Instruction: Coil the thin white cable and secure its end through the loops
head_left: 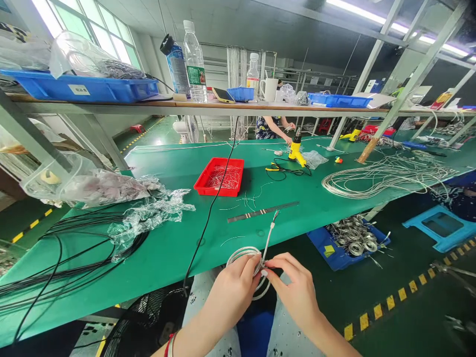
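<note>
A coiled white cable (238, 254) is held over my lap, just off the front edge of the green bench. My left hand (241, 273) is closed around the left side of the coil. At the coil's right side, the fingers of my right hand (292, 280) pinch the cable where its strands meet; the exact grip is partly hidden. One cable end (270, 235) sticks up between the hands, with dark stripped wires at its tip. Beyond it on the bench lies a dark flat strip (275, 209) with pale marks, beside several thin white wire offcuts.
A red tray (201, 184) holds thin wires, with a black cord hanging across it. Black cables (85, 248) and plastic wrap lie left. A yellow heat gun (296, 151) and white cable bundle (357, 183) are right. Below is a blue bin (320, 248). A co-worker works opposite.
</note>
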Available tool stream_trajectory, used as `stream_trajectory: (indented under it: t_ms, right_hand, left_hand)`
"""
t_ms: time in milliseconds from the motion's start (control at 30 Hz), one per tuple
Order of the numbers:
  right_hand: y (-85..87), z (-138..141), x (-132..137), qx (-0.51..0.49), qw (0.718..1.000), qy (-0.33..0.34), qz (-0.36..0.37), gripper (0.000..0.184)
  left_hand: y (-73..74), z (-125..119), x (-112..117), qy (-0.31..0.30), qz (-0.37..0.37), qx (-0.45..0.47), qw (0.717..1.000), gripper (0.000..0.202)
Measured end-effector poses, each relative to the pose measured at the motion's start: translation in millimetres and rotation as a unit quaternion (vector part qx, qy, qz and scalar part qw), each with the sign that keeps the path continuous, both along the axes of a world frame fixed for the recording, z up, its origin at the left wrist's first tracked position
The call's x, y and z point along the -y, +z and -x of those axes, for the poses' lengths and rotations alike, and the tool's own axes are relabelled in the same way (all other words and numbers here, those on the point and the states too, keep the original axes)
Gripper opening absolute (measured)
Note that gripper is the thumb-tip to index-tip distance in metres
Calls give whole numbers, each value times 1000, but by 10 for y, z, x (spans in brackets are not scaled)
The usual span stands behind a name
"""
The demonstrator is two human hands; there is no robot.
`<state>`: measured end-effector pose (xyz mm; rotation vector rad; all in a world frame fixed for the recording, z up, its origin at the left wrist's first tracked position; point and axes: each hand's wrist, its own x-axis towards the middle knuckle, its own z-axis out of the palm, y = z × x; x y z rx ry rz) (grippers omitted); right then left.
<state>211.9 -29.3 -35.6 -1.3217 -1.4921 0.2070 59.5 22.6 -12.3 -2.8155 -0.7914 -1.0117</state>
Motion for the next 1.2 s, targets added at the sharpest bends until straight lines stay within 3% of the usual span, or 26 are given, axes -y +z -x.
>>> stream_trajectory:
  t_ms: [167, 333, 533, 667, 833, 900, 1000, 1067, 1133, 1200]
  right_hand:
    - [24, -29, 12, 47, 998, -22, -44, 11]
    - [59, -105, 43, 127, 988, 12, -85, 13]
    - [80, -134, 14, 144, 985, 43, -81, 13]
    - [141, -200, 12, 229, 958, 108, -135, 19]
    - [304, -266, 62, 368, 872, 280, -163, 32]
    - [296, -257, 66, 327, 894, 268, -150, 27]
    - [179, -225, 58, 161, 965, 201, -46, 10]
    - [73, -207, 66, 73, 980, 187, 0, 10]
    - [-18, -203, 87, 59, 980, 191, 5, 22]
    - [-73, -212, 111, 103, 977, 186, -2, 35]
  left_hand:
    - [58, -18, 10, 1, 7, -10, 1000, 19]
    - [149, 27, 13, -17, 159, -61, 985, 20]
    - [229, 59, 31, -4, 269, -75, 960, 22]
    - [386, 80, -15, -28, 401, -75, 912, 18]
    - [447, 133, -135, -161, 552, -127, 808, 12]
    - [421, 147, -152, -167, 577, -113, 792, 17]
    - [395, 155, -131, -98, 563, -67, 818, 18]
    - [382, 155, -110, -67, 554, -32, 829, 17]
    - [352, 150, -105, -62, 593, 15, 803, 22]
    - [299, 141, -123, -78, 652, 66, 751, 29]
